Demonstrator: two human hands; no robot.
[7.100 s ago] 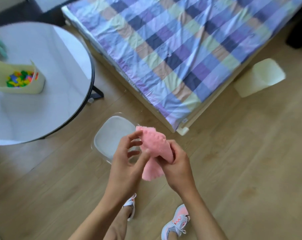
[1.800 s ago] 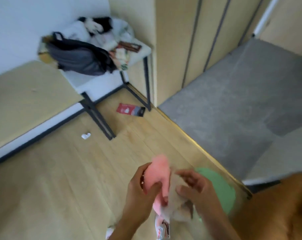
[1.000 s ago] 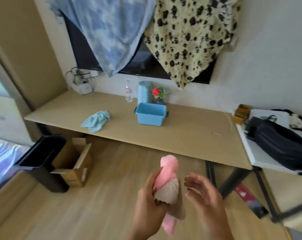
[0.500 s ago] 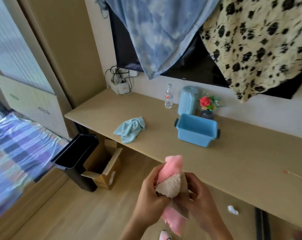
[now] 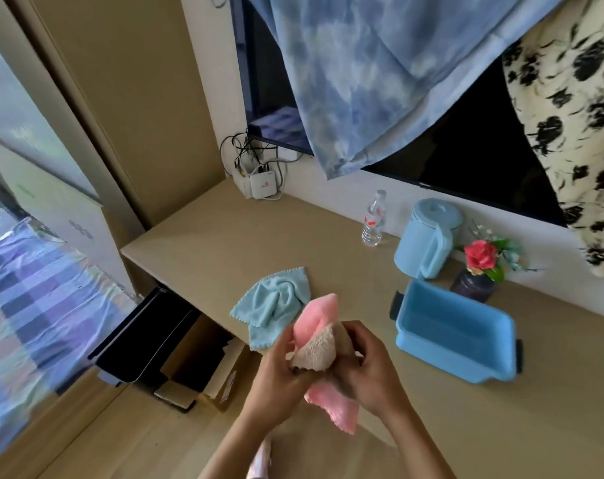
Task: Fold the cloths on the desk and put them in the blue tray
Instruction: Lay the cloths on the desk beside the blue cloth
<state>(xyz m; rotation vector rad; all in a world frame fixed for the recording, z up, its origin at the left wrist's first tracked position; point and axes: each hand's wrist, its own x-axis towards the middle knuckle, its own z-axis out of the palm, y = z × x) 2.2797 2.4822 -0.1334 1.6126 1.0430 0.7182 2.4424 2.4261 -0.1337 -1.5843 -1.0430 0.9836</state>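
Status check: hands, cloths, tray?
Left hand and right hand both gripping bunched pink cloth and beige cloth. Light blue cloth crumpled on desk, unfolded. Blue tray empty, path clear.

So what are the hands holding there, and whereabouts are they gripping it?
Both the left hand and right hand clutch a bundle of a pink cloth and a beige cloth, gripped around its middle; pink ends stick out above and below.

The view now stands closer to the desk (image 5: 328, 257): the blue tray (image 5: 456, 335) and light-blue cloth (image 5: 272, 304) appear larger, lower in frame. Both hands, left (image 5: 279, 378) and right (image 5: 366, 371), overlap the desk edge, apparently clasping the pink cloth (image 5: 316, 318) and beige cloth (image 5: 316, 349) more tightly.
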